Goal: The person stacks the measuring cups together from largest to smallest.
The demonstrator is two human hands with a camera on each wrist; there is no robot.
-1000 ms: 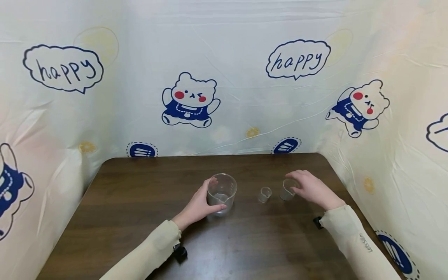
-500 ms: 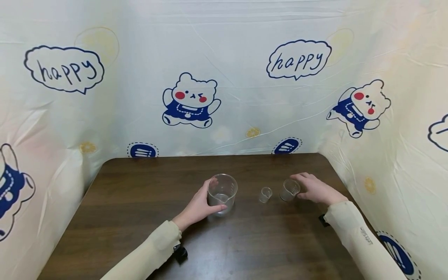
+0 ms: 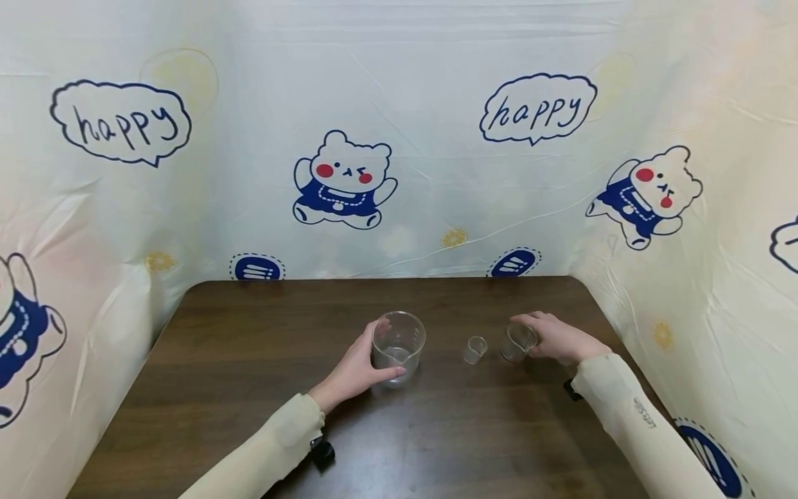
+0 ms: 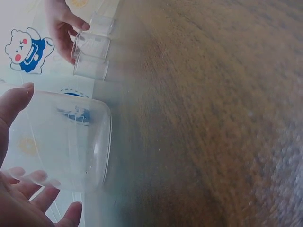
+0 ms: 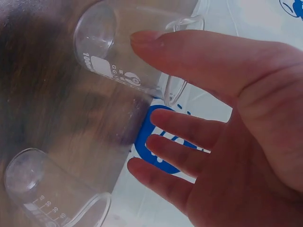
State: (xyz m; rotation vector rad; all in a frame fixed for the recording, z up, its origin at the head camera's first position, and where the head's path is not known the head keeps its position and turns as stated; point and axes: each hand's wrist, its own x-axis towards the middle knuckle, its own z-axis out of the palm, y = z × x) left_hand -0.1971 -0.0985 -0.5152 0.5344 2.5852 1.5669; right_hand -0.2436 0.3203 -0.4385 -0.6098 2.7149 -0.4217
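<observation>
My left hand (image 3: 357, 366) grips a large clear glass beaker (image 3: 408, 339), its thumb along the near wall and fingers round the far side. In the left wrist view, the fingers curve along the large beaker (image 4: 97, 151). On the right, my right hand (image 3: 561, 338) is around a smaller beaker (image 3: 516, 346) that stands on the table. In the right wrist view, the thumb overlaps this beaker (image 5: 106, 66) with white printing, while the other visible fingers (image 5: 175, 184) are extended, spread beside its rim. Between the two hands stands a tiny beaker (image 3: 475, 351).
The brown wooden table (image 3: 249, 360) has its back edge against a pale printed curtain (image 3: 424, 104). More curtain hangs along the right side. Black wrist cameras (image 3: 323, 454) sit under both sleeves.
My right hand drew back slightly to the right from the smaller beaker, then came back left around it. The left hand keeps its grip on the large beaker. The view has shifted slightly.
</observation>
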